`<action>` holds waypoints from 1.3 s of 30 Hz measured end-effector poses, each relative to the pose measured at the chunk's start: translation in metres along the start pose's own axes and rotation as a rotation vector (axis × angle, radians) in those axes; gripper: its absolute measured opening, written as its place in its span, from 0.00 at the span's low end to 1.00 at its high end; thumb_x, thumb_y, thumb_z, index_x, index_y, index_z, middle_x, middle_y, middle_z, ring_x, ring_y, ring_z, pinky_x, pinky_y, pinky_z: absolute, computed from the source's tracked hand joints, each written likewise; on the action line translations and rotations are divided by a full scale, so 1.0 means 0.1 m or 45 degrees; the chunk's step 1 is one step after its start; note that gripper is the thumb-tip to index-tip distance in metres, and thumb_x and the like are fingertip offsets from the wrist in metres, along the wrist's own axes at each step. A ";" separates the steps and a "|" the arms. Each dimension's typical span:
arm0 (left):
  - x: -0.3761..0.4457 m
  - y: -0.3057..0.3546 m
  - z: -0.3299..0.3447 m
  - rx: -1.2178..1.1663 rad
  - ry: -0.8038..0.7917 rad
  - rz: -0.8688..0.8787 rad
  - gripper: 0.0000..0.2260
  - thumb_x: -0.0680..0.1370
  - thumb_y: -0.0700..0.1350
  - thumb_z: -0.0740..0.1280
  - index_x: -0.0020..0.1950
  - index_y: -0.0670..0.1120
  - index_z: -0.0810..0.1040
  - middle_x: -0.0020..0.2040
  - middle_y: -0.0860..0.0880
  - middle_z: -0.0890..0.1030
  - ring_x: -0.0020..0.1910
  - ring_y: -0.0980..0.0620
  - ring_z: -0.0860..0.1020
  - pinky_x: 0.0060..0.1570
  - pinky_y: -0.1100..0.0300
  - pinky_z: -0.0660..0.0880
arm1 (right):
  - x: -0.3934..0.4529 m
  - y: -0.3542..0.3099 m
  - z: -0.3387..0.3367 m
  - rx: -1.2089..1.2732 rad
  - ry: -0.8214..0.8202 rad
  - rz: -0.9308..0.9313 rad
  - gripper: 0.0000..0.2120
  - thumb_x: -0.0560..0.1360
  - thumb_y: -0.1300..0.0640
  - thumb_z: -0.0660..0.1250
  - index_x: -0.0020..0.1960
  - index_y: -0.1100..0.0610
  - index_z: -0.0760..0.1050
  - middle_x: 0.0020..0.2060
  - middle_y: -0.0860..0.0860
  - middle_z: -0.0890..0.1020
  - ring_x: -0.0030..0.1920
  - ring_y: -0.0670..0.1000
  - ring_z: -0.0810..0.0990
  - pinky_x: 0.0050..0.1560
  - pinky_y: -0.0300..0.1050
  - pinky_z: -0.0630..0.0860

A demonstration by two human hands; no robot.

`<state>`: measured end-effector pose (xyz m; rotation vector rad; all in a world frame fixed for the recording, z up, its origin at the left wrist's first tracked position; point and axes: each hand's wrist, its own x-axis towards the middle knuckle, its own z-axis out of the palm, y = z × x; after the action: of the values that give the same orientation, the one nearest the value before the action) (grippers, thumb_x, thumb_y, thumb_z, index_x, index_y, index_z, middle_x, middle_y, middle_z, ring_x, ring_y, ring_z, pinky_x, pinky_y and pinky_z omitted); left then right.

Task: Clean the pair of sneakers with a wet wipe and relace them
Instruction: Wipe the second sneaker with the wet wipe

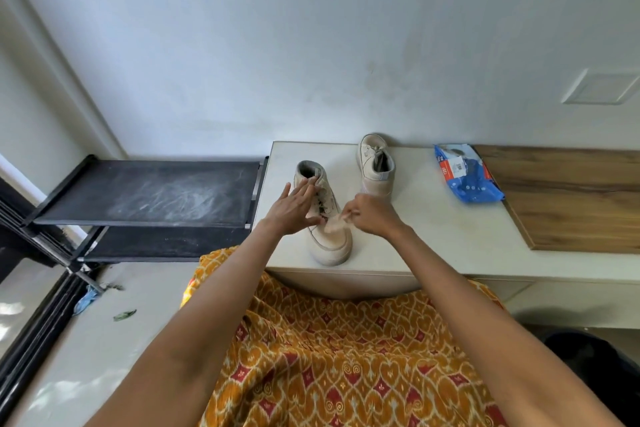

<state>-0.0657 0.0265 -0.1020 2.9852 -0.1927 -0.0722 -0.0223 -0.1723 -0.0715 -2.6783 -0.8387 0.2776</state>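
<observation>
- Plainly, the step in hand looks like wiping the near sneaker (327,222), which stands on the pale surface (433,239) close to its front edge, toe toward the person.
- The right hand (372,218) pinches a crumpled wet wipe (335,224) with curled fingers and holds it on top of the toe area, just below the lace zone.
- The left hand (294,206) lies released, fingers straight, flat against the sneaker's side and tongue; it seems to steady the shoe rather than grasp it.
- The far sneaker (375,165) stands apart near the wall, heel toward the person; whether it is already cleaned cannot be told.
- The blue wipe packet (465,173) lies to the right of the far sneaker, beside a wooden board (571,198).
- To do this well, I judge the left hand should press firmly enough that the shoe does not slide toward the edge.
- Short strokes from laces to toe would probably lift dirt better than scrubbing in place.
- The wipe looks bunched and faintly discoloured; refolding to a fresh face, or taking a new one from the packet, may avoid smearing.
- The rubber sole rim likely needs its own pass.
- A few dark eyelets show, but the state of the laces is too small to tell.
</observation>
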 end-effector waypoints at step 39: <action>-0.27 -0.18 0.16 -0.045 0.419 0.018 0.33 0.73 0.51 0.70 0.74 0.44 0.61 0.48 0.44 0.78 0.45 0.46 0.74 0.45 0.51 0.75 | 0.57 -0.32 0.47 0.795 0.695 0.352 0.10 0.75 0.65 0.64 0.53 0.60 0.81 0.49 0.57 0.84 0.49 0.55 0.81 0.45 0.39 0.71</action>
<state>-0.0915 0.0458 -0.1200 2.9042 -0.1709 0.4094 -0.0058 -0.1032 -0.1091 -2.1003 -0.1669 -0.1204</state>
